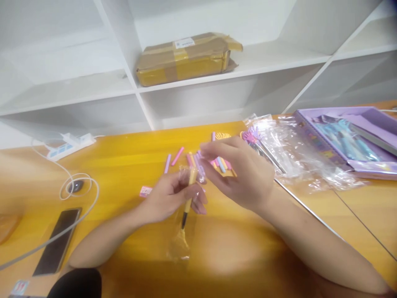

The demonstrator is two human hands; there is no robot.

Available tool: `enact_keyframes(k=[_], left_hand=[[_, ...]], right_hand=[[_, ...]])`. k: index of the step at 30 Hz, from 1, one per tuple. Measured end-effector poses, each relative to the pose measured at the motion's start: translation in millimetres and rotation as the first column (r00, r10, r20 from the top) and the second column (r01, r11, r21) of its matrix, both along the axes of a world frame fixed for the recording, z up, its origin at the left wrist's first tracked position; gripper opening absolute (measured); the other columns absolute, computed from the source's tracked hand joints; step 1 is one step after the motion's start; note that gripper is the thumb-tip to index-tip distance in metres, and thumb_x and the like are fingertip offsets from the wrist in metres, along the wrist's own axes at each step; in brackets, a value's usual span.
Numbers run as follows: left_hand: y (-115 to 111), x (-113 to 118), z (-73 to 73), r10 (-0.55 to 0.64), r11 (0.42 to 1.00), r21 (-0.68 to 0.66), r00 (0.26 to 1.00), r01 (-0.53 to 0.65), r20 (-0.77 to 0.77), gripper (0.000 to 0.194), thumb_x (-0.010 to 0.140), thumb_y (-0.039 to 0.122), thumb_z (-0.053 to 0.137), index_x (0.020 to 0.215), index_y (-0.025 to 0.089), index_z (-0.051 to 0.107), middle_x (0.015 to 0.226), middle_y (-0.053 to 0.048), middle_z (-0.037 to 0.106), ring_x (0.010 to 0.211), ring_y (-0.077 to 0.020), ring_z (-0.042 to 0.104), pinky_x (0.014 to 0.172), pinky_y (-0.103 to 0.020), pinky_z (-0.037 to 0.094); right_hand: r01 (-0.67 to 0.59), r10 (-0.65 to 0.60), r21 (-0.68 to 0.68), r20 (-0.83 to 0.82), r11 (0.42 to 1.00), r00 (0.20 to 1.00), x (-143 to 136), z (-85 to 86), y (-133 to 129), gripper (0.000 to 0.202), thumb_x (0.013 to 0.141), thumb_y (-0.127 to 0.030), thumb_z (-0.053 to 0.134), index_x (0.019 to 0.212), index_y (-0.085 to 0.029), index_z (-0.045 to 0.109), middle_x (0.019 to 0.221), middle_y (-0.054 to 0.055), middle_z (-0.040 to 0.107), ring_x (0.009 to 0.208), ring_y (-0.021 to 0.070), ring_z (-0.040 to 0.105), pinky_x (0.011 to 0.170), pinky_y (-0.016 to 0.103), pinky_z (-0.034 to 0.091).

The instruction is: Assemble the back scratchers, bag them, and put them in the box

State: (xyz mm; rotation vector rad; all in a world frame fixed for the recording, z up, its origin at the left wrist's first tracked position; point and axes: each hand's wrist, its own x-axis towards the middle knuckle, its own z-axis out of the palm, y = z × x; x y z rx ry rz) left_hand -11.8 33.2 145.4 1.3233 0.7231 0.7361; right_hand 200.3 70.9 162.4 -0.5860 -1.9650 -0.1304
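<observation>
My left hand point(173, 194) is closed around the handle of a yellow back scratcher point(189, 200) in a clear plastic sleeve. Its dark neck and blurred, fan-shaped head point down toward me. To the right, my right hand point(240, 171) is raised with thumb and fingers apart and nothing visible between them. Beyond the hands, several short pink, purple, yellow and blue sticks point(178, 156) lie on the table, partly hidden by my hands. Behind my right hand are pink and purple claw-shaped heads point(249, 135) and metal rods point(310, 211), one passing behind the forearm.
Crumpled clear plastic bags point(291, 145) lie at the right beside an open purple box point(369, 167) with a blue packet inside. At left are a phone point(57, 242), a white cable point(97, 194) and a power strip point(71, 147). A taped carton point(186, 60) sits on the shelf.
</observation>
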Motion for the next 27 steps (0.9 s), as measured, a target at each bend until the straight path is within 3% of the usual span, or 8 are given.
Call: enact_keyframes(k=[8, 17, 21, 24, 27], left_hand=[[-6, 1, 3.6, -0.016, 1.000, 0.016, 0.996, 0.017, -0.082, 0.023, 0.106, 0.037, 0.062, 0.101, 0.015, 0.064, 0.091, -0.008, 0.076, 0.076, -0.0178, 0.079, 0.070, -0.029, 0.064], [-2, 1, 1.5, 0.009, 1.000, -0.026, 0.999, -0.010, -0.041, 0.023, 0.105, 0.038, 0.065, 0.102, 0.015, 0.063, 0.088, -0.006, 0.075, 0.071, -0.0161, 0.078, 0.066, -0.026, 0.063], [1, -1, -0.3, 0.081, 0.996, -0.044, 0.997, -0.081, 0.009, 0.025, 0.104, 0.040, 0.066, 0.104, 0.016, 0.065, 0.084, -0.005, 0.075, 0.059, -0.0142, 0.074, 0.054, -0.023, 0.060], [1, -1, 0.4, 0.142, 0.990, -0.015, 0.990, -0.142, -0.006, 0.033, 0.104, 0.045, 0.065, 0.091, 0.015, 0.066, 0.065, -0.001, 0.068, 0.044, -0.0082, 0.061, 0.041, -0.017, 0.045], [0, -1, 1.0, 0.189, 0.981, 0.050, 0.982, -0.190, 0.011, 0.039, 0.104, 0.050, 0.064, 0.085, 0.016, 0.064, 0.051, 0.004, 0.057, 0.037, -0.0054, 0.049, 0.036, -0.015, 0.034]], right_hand=[[-0.006, 0.000, -0.159, -0.042, 0.987, 0.999, 4, 10.8, -2, 0.018, 0.100, -0.015, 0.066, 0.115, -0.023, 0.066, 0.099, 0.005, 0.073, 0.082, 0.0142, 0.070, 0.076, 0.030, 0.060], [-0.057, 0.028, -0.335, -0.091, 0.941, 0.995, 11, 24.3, -7, 0.003, 0.103, -0.022, 0.067, 0.104, -0.023, 0.070, 0.091, 0.001, 0.073, 0.078, 0.0122, 0.069, 0.073, 0.030, 0.058], [-0.078, 0.079, -0.259, -0.007, 0.963, 0.997, 14, 24.4, -14, 0.014, 0.102, -0.018, 0.066, 0.113, -0.025, 0.072, 0.092, 0.001, 0.072, 0.082, 0.0123, 0.068, 0.076, 0.030, 0.057], [-0.100, 0.114, -0.149, 0.089, 0.984, 0.990, 9, 15.5, -19, 0.024, 0.103, -0.017, 0.062, 0.125, -0.024, 0.070, 0.095, 0.003, 0.071, 0.086, 0.0151, 0.065, 0.078, 0.033, 0.055], [-0.114, 0.129, -0.190, 0.071, 0.975, 0.989, -1, 4.6, -22, 0.018, 0.105, -0.021, 0.060, 0.120, -0.024, 0.069, 0.093, 0.003, 0.070, 0.082, 0.0163, 0.061, 0.074, 0.035, 0.052]])
